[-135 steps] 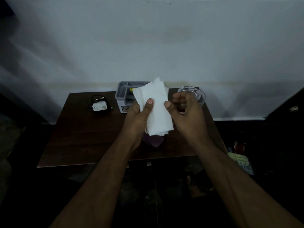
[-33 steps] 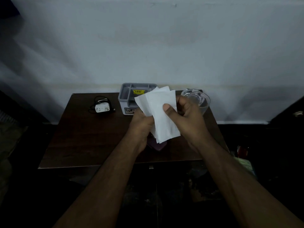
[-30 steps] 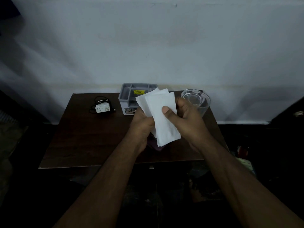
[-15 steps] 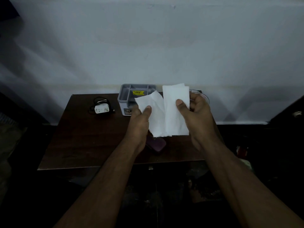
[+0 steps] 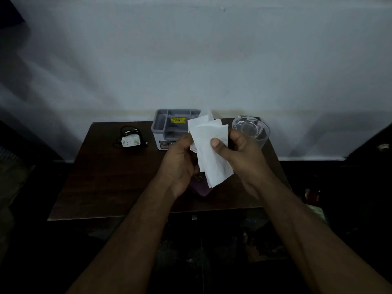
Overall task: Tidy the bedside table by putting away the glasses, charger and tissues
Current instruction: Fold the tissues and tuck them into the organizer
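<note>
Both hands are up over the dark wooden bedside table, working a stack of thin white paper tissues. Right hand pinches the stack, thumb pressed on the front face, fingers curled behind. Left hand grips the left edge with fingers wrapped around it; its fingertips are hidden by the sheets. Sheets are fanned and misaligned at the top corners, so the two-handed hold looks like squaring them into one neat pile before stowing

Held in the air, clear of the table, probably so the edges can be aligned freely

Grey plastic compartment organiser with a yellow price sticker sits at the back edge, just behind the tissues, likely the drop target. Clear glass bowl stands at the back right, just beyond the right hand

White charger plug with its black cable coiled round it lies back left, well apart from the hands, not yet put away

A dark purple case lies on the table under the hands, mostly hidden. Can't tell if the glasses are in it; no glasses visible

Risk: thin sheets, a loose pinch lets one slip out
</note>
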`<state>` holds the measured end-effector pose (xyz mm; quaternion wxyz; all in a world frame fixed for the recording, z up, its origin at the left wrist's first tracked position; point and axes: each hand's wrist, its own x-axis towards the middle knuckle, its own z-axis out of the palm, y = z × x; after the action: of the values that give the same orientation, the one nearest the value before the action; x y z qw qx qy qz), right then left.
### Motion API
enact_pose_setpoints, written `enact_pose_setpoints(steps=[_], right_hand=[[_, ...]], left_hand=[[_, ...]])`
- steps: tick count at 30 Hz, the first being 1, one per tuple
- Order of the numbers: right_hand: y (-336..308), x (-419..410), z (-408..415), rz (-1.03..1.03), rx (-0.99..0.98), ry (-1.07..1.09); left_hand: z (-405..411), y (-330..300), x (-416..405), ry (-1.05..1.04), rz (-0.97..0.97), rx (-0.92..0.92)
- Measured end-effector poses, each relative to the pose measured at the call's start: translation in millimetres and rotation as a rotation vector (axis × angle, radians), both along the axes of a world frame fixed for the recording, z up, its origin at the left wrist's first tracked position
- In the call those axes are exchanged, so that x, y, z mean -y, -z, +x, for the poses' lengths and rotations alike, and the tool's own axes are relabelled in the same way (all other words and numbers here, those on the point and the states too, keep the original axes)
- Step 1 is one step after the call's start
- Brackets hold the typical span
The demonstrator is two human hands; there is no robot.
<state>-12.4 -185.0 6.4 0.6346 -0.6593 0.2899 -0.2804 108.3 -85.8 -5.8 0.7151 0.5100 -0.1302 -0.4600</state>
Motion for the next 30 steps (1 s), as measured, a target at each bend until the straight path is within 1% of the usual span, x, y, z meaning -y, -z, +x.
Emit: enact_pose_setpoints(steps=[8,12,15,21,24,28,30], right_hand=[[1,3,2,0.009,0.071,-0.035],[2,3,2,0.024,0.084,-0.041],[0,3,2,-0.005,0.080,-0.030],[-3,3,1,-0.028,0.073,-0.002],[-5,4,1,0.037,0.115,0.026],[-7,6,2,0.158,0.179,0.045],[-8,7,2,0.199,0.209,0.047]], left_hand=[[-2,-1,-1,0.024,-0.037,0.063],[-2,-1,0,0.050,-0.096,0.019],[-2,-2,-1,0.052,-0.116,-0.003],[-3,-3,0,0.056,-0.210,-0.111],[-4,-5,2,0.012,-0.167,-0.169],[-6,-5,3,0.008,-0.038,-0.124],[-6,-5,4,0.022,0.017,-0.133]])
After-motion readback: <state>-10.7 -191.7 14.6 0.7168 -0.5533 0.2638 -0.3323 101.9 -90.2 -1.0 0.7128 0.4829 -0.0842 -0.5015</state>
